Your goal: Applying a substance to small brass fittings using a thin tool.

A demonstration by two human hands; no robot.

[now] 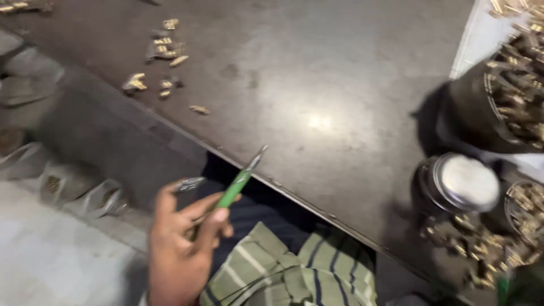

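Note:
My left hand [181,249] is raised at the lower left, in front of the dark table's [317,96] near edge. It grips green tweezers [238,184] with a metal tip that points up and right towards the table edge. A small silvery piece [190,183] shows at my fingertips beside the tweezers. My right hand is out of view. A green and white striped cloth [283,272] lies over my lap below the hand.
Small brass parts lie scattered [161,56] at the table's far left. On the right stand dark containers full of brass parts [510,96], a dark jar with a pale lid [462,184] and a loose heap [481,249]. Plastic bags [68,184] lie on the floor.

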